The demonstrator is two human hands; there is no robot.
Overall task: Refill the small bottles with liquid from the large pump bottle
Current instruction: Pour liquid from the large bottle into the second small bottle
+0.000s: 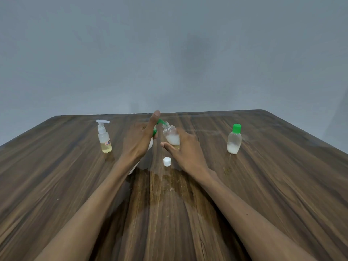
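Wooden table (263,185): the right hand (185,151) clasps an uncapped bottle (171,137) tilted under the green spout (161,121); the left hand (139,142) curls over the pump bottle (150,146) just beside it. Filling appears underway; next, recapping with the cap (167,161) nearby.

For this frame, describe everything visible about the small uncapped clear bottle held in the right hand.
The small clear plastic bottle has rounded shoulders and a threaded open neck with no cap on it. White liquid fills roughly its lower half, with a thin yellowish layer at the very bottom. It is held above the brown wooden table, tilted with its neck leaning left toward the green pump nozzle, whose tip sits at its mouth. The right hand grips it from behind and below, thumb under its base.
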